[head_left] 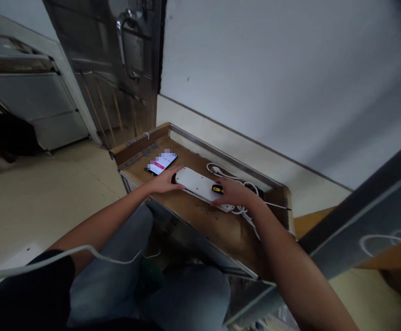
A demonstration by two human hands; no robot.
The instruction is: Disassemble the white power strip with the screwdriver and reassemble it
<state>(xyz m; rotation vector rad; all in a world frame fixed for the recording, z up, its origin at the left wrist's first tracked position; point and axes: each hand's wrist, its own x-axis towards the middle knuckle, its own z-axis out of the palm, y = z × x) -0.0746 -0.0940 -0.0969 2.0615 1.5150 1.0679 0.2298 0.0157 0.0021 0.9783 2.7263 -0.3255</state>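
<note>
Nearest, a pale cable [93, 252] crosses in front of the person's denim-clad legs [107, 266]. Beyond the knees stands a shallow tray [221, 232], floored with cardboard and bounded by raised sides. Contents, front to back, are as follows. Small loose pieces [205, 211], too small to identify, lie on the cardboard near the front edge. Just behind them is a long white casing [196, 180], lying flat in the middle of the tray. The left hand [166, 180] is clamped on its left end, thumb and fingers at opposite edges. The right hand [236, 192] lies over its right end, fingers closed around a black-and-yellow screwdriver [217, 188], whose shaft points right. A phone [162, 164], screen lit, lies left of the casing. Behind the casing, a white plug [216, 170] and its looped cord rest inside the tray. Farther off are a white wall [272, 69] and a metal door [100, 41].
</note>
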